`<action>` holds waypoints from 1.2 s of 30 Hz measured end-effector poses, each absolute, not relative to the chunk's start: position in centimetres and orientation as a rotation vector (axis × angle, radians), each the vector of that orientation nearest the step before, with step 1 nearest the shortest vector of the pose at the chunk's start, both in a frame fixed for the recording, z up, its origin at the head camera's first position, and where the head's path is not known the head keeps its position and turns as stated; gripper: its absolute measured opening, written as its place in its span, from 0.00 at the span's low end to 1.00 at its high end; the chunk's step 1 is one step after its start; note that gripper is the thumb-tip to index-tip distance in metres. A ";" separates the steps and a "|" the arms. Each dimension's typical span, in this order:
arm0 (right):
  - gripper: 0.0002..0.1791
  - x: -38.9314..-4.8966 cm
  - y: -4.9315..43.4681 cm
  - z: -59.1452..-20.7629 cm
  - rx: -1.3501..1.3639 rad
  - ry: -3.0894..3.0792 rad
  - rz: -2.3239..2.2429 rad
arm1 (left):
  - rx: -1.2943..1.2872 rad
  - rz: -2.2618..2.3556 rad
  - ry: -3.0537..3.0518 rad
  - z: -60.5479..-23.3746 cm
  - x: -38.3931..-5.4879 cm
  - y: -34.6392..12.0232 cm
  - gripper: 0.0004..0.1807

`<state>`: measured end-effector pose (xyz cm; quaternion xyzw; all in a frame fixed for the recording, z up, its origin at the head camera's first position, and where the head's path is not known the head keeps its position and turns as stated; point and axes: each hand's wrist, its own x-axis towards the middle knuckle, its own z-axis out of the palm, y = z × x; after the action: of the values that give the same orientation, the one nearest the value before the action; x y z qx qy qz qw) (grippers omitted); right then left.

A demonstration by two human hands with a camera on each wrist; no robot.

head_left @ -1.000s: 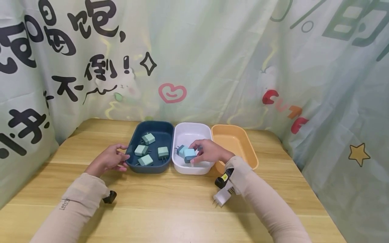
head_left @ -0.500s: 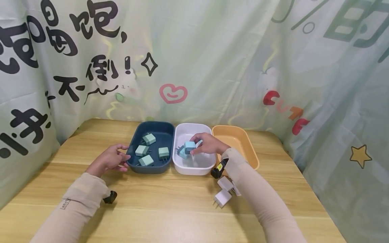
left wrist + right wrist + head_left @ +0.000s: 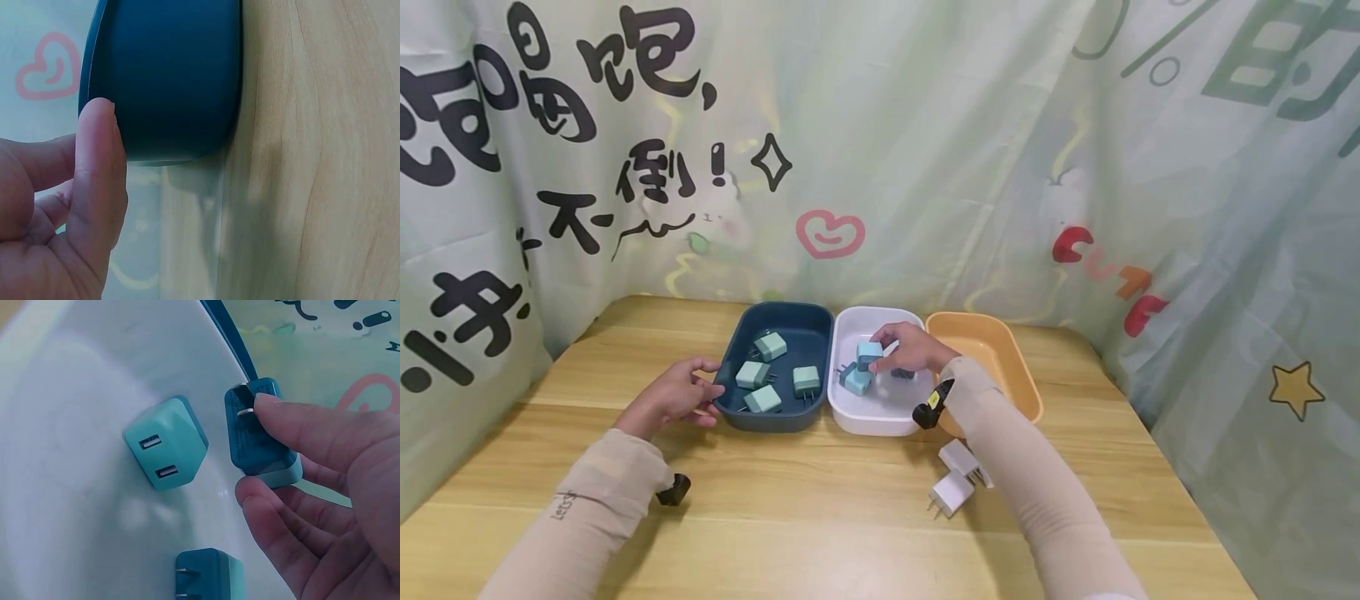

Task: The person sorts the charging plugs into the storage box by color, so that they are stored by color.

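My right hand (image 3: 910, 347) pinches a blue USB charger (image 3: 869, 356) between thumb and fingers over the white bin (image 3: 880, 423). In the right wrist view this charger (image 3: 256, 428) shows its dark pronged face. Below it in that bin lies a light blue charger (image 3: 165, 445) with two USB ports, and another charger (image 3: 209, 575) shows at the lower frame edge. My left hand (image 3: 681, 392) is at the near left side of the dark blue bin (image 3: 775, 421), its thumb (image 3: 100, 156) touching the rim. Several pale green chargers (image 3: 763, 398) lie inside the blue bin.
An orange bin (image 3: 981, 333) stands right of the white one, partly behind my right forearm. White chargers (image 3: 952, 493) lie on the wooden table (image 3: 820, 517) in front of it, one partly hidden by the sleeve. A printed curtain (image 3: 925, 167) hangs behind.
My right hand has moved up in the head view with the blue charger, away from the one lying in the white bin. More white chargers show beside the sleeve. My left hand has stayed put.
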<state>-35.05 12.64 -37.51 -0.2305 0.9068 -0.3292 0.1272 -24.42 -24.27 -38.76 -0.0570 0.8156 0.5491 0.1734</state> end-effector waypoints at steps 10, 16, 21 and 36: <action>0.24 -36.1 12.4 -38.2 -0.521 2.646 -0.994 | -0.162 1.550 2.322 -38.9 -24.4 -24.3 0.30; 0.26 -36.4 12.3 -38.5 -0.470 2.639 -0.992 | -0.162 1.555 2.323 -39.0 -24.4 -24.4 0.29; 0.27 -36.6 12.3 -38.5 -0.455 2.641 -0.980 | -0.157 1.556 2.324 -39.0 -24.5 -24.4 0.29; 0.26 -36.5 12.2 -38.3 -0.414 2.634 -0.970 | -0.164 1.565 2.313 -39.0 -24.5 -24.3 0.30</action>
<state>-36.53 12.24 -38.25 -0.1442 0.9176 -0.3380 0.1515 -24.47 -24.34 -38.96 -0.0578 0.8145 0.5513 0.1711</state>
